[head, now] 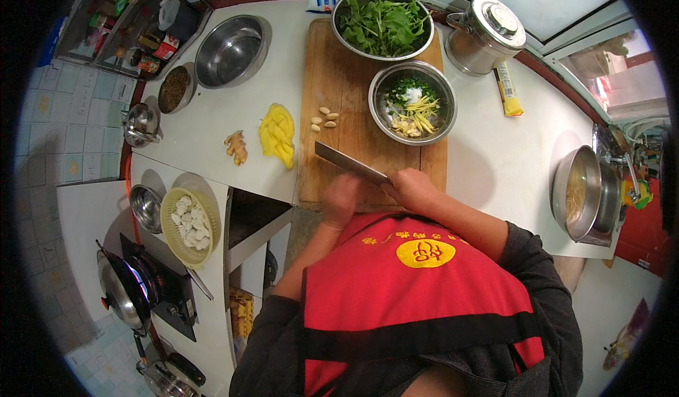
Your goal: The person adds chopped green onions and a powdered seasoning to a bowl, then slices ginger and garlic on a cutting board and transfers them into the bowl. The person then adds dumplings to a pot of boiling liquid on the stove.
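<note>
My right hand (pixel 415 189) grips the handle of a cleaver (pixel 350 164), its blade pointing left over the near part of the wooden cutting board (pixel 371 155). Blurred, my left hand (pixel 341 198) is at the board's near edge, just below the blade; its fingers and anything in them cannot be made out. Several peeled garlic cloves (pixel 330 124) lie beyond the blade. A steel bowl (pixel 375 118) on the board holds chopped greens, yellow strips, minced bits and white powder. Behind it, another steel bowl (pixel 345 44) holds leafy greens (pixel 387 23).
Left of the board lie a yellow cloth (pixel 277 134) and ginger root (pixel 236 147). Farther left are an empty steel basin (pixel 231 52), a basket (pixel 168 227) of white pieces and a wok (pixel 119 291) over a lit burner. A lidded steel pot (pixel 472 46) and a basin (pixel 575 192) stand right.
</note>
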Demonstrator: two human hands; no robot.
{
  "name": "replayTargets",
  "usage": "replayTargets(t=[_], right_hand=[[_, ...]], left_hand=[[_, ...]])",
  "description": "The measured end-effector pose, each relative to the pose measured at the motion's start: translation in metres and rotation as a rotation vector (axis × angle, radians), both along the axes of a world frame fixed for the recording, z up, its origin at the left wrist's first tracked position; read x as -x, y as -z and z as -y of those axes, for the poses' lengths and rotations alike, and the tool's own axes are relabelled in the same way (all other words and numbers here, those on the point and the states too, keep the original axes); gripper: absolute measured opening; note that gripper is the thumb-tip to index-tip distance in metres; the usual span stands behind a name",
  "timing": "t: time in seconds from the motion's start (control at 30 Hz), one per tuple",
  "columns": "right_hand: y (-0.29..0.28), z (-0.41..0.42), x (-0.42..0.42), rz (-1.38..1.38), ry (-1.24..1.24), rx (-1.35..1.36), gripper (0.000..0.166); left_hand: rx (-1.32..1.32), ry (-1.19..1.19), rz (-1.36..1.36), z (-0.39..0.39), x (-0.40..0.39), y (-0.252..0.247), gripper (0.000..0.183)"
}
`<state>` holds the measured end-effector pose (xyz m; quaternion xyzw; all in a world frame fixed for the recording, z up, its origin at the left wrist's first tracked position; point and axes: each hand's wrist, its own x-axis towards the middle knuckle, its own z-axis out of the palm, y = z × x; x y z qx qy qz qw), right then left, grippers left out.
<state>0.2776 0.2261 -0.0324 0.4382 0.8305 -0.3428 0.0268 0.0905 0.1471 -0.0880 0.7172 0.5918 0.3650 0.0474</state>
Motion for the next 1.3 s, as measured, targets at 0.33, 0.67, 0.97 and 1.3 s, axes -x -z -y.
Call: replayTargets(t=[0.33,0.67,0.97,1.3], right_hand=[[-0.033,-0.01,-0.004,0.105,-0.017,0.131,0.025],[-0.027,0.0,-0.009,-0.036,0.076,-0.018,0.022],[-0.045,-0.002,-0.028,0.143,-0.2,-0.212,0.012],[-0.051,0.001,-0.027,0.13,-0.218,-0.222,0.014]], left_hand=[[-0.008,0.008,0.028,-0.002,-0.001,-0.002,0.017],[0.006,0.021,0.062,0.001,0.001,0.001,0.02],[0.064,0.064,0.05,-0.001,-0.001,-0.002,0.016],[-0.056,0.05,-0.031,-0.003,-0.003,0.0,0.017]])
